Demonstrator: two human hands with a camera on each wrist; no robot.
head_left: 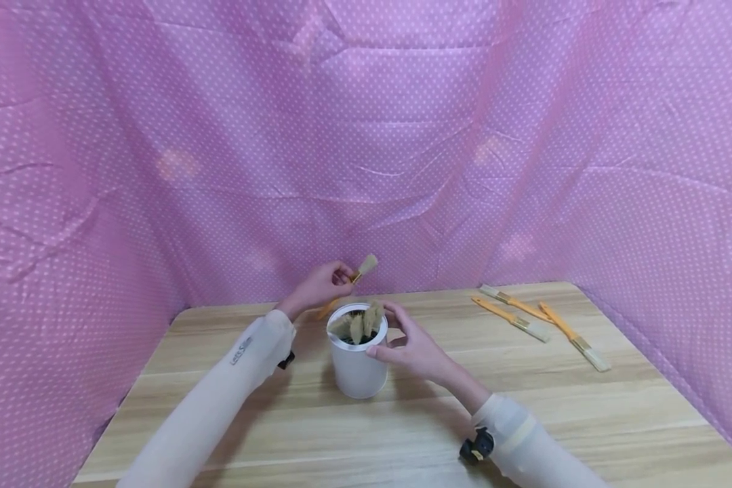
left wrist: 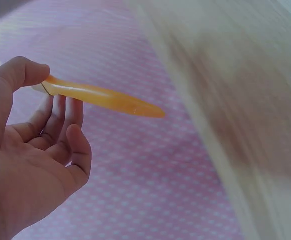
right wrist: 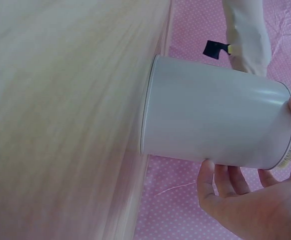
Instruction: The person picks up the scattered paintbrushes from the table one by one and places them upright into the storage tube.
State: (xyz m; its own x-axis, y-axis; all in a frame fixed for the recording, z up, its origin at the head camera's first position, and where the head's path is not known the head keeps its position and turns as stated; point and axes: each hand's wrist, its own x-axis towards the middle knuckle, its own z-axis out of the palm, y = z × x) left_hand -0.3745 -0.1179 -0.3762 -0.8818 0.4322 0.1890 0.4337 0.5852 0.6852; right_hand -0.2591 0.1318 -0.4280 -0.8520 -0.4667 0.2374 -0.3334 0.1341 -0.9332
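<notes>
My left hand [head_left: 317, 289] pinches a paintbrush [left wrist: 105, 97] between thumb and fingers, close to its metal collar. In the head view its pale bristles [head_left: 368, 263] point up and to the right, and the orange handle slants down behind a white pot [head_left: 360, 371]. The pot stands upright on the table, with several brushes [head_left: 356, 329] in it, bristles up. My right hand [head_left: 419, 347] holds the pot from the right, thumb at the near rim and fingers around the far side. The right wrist view shows its fingertips against the pot wall [right wrist: 210, 112].
Three more paintbrushes with orange handles lie at the right of the wooden table [head_left: 280, 440]: one [head_left: 509, 317] nearest the pot, one [head_left: 518, 304] behind it, one [head_left: 575, 337] farther right. Pink dotted cloth [head_left: 366, 156] hangs around the back and sides.
</notes>
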